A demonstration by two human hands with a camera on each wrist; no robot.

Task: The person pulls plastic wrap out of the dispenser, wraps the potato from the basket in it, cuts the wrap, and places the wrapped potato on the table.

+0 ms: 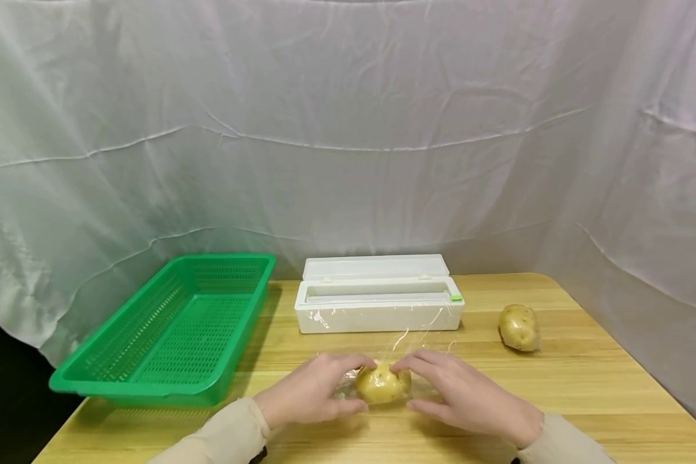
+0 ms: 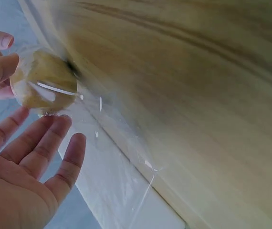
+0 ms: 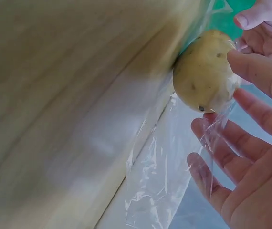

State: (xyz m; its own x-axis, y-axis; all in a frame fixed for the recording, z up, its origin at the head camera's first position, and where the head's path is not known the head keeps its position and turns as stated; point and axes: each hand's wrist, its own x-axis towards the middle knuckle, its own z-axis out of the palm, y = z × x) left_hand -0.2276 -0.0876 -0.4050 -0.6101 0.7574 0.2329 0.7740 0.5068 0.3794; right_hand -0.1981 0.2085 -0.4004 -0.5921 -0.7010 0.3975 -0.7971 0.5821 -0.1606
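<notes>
A yellow potato point(image 1: 381, 384) lies between the two hands, with clear cling film point(image 3: 162, 176) over and around it. My left hand point(image 1: 323, 390) is at its left side, fingertips touching the film near the potato, fingers loosely extended. From the right, my right hand point(image 1: 455, 393) reaches over with its index fingertip at the potato's top; in the right wrist view its fingers are spread against the film. Behind the hands stands a white cling film box point(image 1: 381, 316), lid raised, film spreading from its front.
At the left is a green perforated basket point(image 1: 209, 386), partly over the table's edge. A second potato point(image 1: 519, 327), wrapped in film, rests on the wooden table point(image 1: 586, 367) at the right. A grey curtain point(image 1: 348, 180) hangs behind and beside the table.
</notes>
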